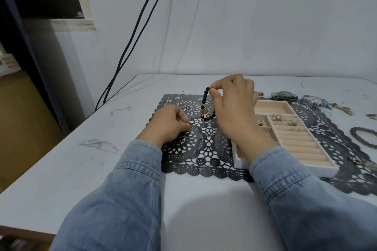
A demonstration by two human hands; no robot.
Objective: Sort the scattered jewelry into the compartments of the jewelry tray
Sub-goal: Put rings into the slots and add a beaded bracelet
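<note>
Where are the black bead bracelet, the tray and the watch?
black bead bracelet (204, 99), head view, on the hanging beads
tray (272, 109), head view, on its bare far compartment
watch (285, 94), head view, on its face

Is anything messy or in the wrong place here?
Yes. A watch, a gold chain and a dark bracelet lie loose outside the jewelry tray, not in its compartments. Scribbly marks stain the table.

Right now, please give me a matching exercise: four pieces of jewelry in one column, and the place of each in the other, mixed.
1 bead bracelet
2 rings
3 watch
4 braided bracelet

A in the tray
B right of the tray
C pinched by the right hand
D beyond the tray's far end

Pairs: 1-C, 2-A, 3-D, 4-B
</note>
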